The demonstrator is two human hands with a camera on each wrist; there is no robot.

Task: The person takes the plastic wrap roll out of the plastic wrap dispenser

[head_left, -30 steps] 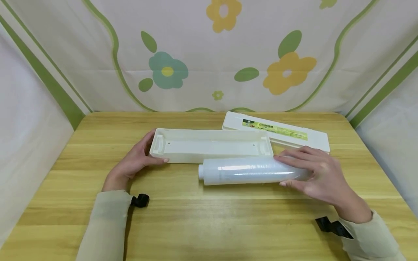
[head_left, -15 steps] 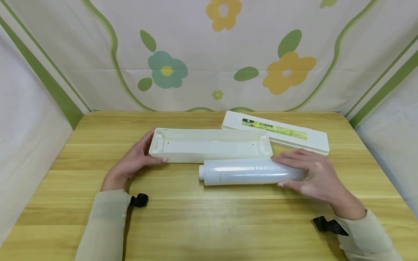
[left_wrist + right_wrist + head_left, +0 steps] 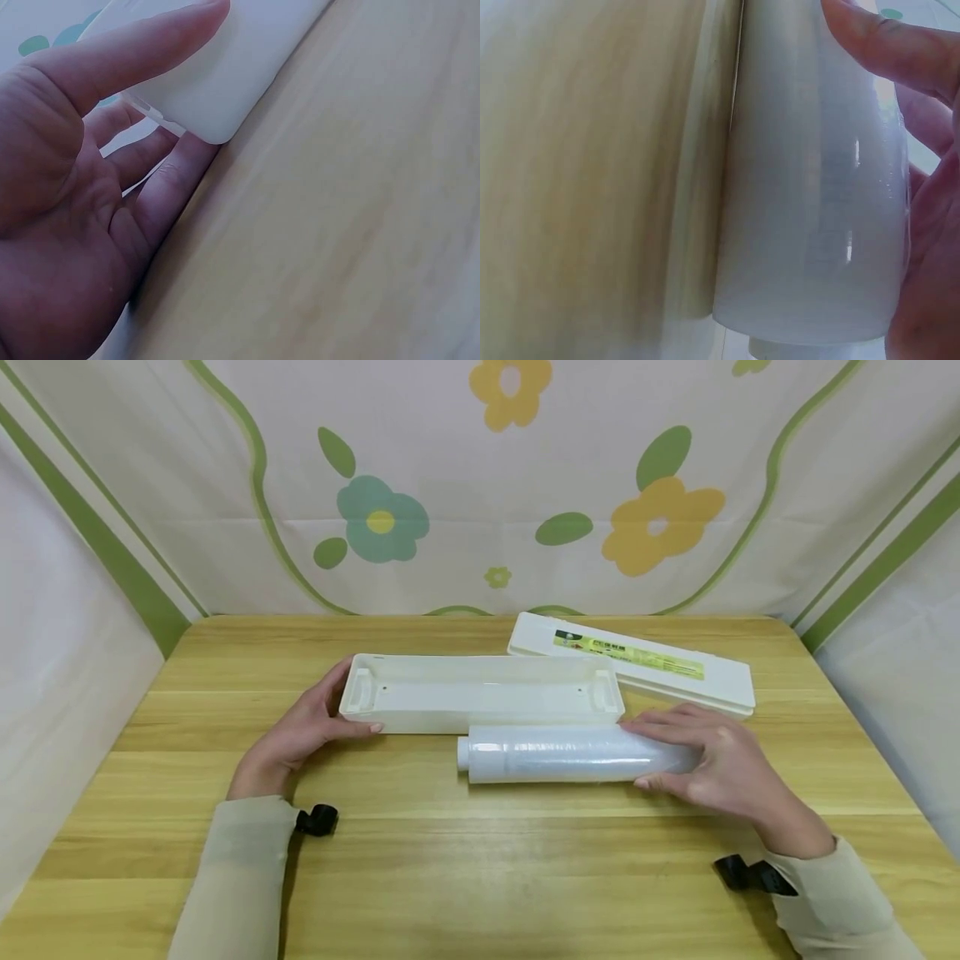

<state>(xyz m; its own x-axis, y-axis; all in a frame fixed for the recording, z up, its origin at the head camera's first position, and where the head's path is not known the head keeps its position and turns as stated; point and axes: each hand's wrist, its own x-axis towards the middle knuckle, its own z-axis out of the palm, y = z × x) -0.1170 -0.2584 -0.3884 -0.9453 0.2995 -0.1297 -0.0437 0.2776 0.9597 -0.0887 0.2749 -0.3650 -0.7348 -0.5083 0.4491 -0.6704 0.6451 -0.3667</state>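
A long white plastic box [image 3: 480, 723] stands uncovered in the middle of the table, its hollow facing up. My left hand [image 3: 303, 727] grips its left end, thumb on the front wall and the other fingers behind; the left wrist view shows the thumb [image 3: 150, 56] across the box's corner [image 3: 225, 97]. In front of the box lies a roll of plastic wrap [image 3: 562, 754], a white core end sticking out on its left. My right hand [image 3: 712, 760] holds the roll's right end from above, thumb on the near side. Its far end is hidden under the palm.
Behind the box to the right lies a white lid [image 3: 720, 681] with a green and yellow label, set at a slant. The wooden table [image 3: 480, 877] meets a flowered cloth backdrop [image 3: 465, 527] at its far edge. White cloth sides stand left and right.
My right hand has shifted slightly left along the roll's right end. The roll lies almost where it was, and my left hand keeps its hold on the box.
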